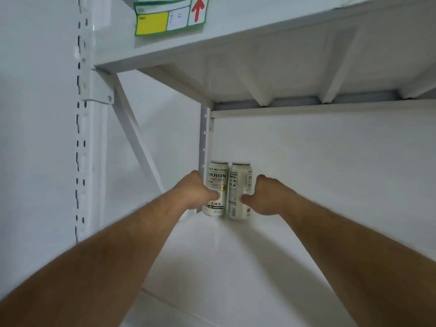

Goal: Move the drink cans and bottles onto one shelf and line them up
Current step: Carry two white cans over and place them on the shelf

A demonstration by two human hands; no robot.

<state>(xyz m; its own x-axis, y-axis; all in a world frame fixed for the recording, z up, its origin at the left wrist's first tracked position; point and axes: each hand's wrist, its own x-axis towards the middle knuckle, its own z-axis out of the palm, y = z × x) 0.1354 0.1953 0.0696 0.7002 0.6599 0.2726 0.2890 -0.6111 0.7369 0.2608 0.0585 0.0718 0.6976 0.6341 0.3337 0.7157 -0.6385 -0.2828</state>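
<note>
Two white beer cans stand upright side by side at the back left corner of a white shelf (236, 267). The left can (218, 179) has my left hand (193, 191) wrapped around its left side, thumb across the front. My right hand (266, 197) grips the right can (238, 185) from its right side, thumb on the front. The two cans touch or nearly touch. Both forearms reach deep into the shelf bay.
A white shelf board (283, 74) hangs low overhead with ribs underneath. A perforated white upright (82, 138) and a diagonal brace (134, 138) stand at the left. A green, yellow and white label (169, 16) with a red arrow is stuck on the upper shelf's front edge.
</note>
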